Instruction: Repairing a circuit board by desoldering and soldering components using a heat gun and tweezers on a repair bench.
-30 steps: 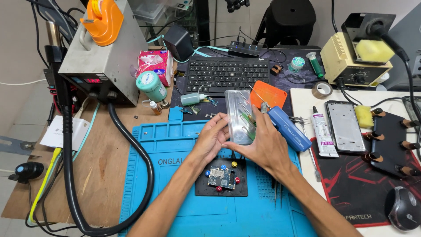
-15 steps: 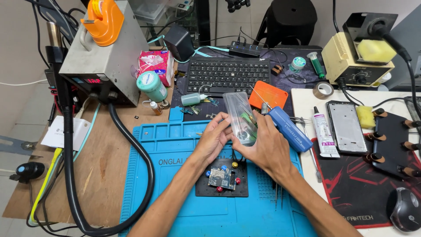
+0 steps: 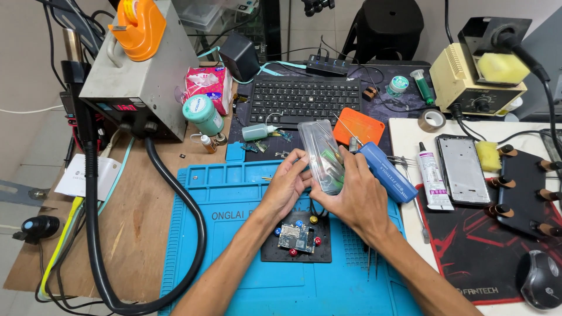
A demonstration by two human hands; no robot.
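Holding a clear plastic case (image 3: 323,155) between both hands, above the blue work mat (image 3: 234,246). Right hand (image 3: 351,196) cups the case from below and behind, fingers wrapped around its lower end. Left hand (image 3: 287,184) meets it from the other side, fingertips pinching the case's left edge near the middle. Case tilted, upper end leaning away toward the keyboard (image 3: 304,100); small green parts visible inside through the plastic.

Just below the hands: a small circuit board (image 3: 294,237) clamped on a dark holder plate (image 3: 297,240), ringed by red, blue and yellow pegs. Blue tool case (image 3: 387,172) lies just right of the right hand, partly behind it; orange card (image 3: 358,126) beyond it.

Further right: white glue tube (image 3: 432,175), phone frame (image 3: 462,169) on a white surface, tape roll (image 3: 432,120), soldering station (image 3: 468,85) with yellow sponge (image 3: 503,67). Far right corner: mouse (image 3: 538,278) on a red-black pad.

Left side: hot-air station (image 3: 140,76), its black hose (image 3: 175,234) looping over the wooden bench, teal-capped bottle (image 3: 203,116) beside it.
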